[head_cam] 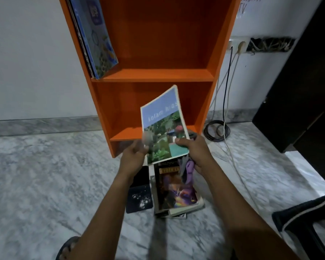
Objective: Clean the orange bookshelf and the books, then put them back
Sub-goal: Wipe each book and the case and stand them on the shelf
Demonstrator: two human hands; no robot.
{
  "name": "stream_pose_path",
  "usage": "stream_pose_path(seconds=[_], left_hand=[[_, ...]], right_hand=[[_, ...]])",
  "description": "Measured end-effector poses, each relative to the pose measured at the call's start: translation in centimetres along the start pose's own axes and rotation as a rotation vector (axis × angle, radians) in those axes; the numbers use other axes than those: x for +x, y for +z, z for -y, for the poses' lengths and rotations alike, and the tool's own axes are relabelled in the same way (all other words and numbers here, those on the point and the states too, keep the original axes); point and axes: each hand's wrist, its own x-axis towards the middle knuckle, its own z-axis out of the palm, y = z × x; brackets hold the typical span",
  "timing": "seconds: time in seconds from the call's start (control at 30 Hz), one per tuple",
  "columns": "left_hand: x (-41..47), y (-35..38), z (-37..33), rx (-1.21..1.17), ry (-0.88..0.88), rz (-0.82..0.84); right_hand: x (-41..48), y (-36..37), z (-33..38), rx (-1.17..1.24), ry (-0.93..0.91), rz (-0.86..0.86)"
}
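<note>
The orange bookshelf stands against the wall, and its lower compartment holds nothing. My right hand pinches the bottom right corner of a thin blue-and-green book titled "kolam", held tilted in front of the lower shelf. A purple-grey cloth hangs from the same hand. My left hand is at the book's lower left edge, its fingers blurred. Below my hands, a stack of books lies on the floor, with a dark "Cyber" cover on top.
Several blue books lean at the left of the upper shelf. A dark flat book with white specks lies left of the stack. Coiled cables and wall plugs are to the right, next to a dark cabinet. The floor is marble.
</note>
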Motion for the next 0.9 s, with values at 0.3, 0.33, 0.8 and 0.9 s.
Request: stream_pose_path(seconds=[0.3, 0.33, 0.8, 0.9], left_hand=[[-0.2, 0.1, -3.6, -0.919, -0.255, 0.077], [-0.6, 0.0, -3.6, -0.949, -0.249, 0.105], [-3.1, 1.6, -2.6, -0.872, -0.213, 0.335], [-2.7, 0.9, -2.8, -0.884, -0.167, 0.303]], right_hand=[[-4.8, 6.9, -3.4, -0.574, -0.387, 0.417], [-4.7, 7.2, -3.6, -0.6, -0.371, 0.443], [1.6, 4.9, -0.3, -0.602, -0.34, -0.247], [0.7, 4.2, -1.3, -0.488, -0.2, -0.337]])
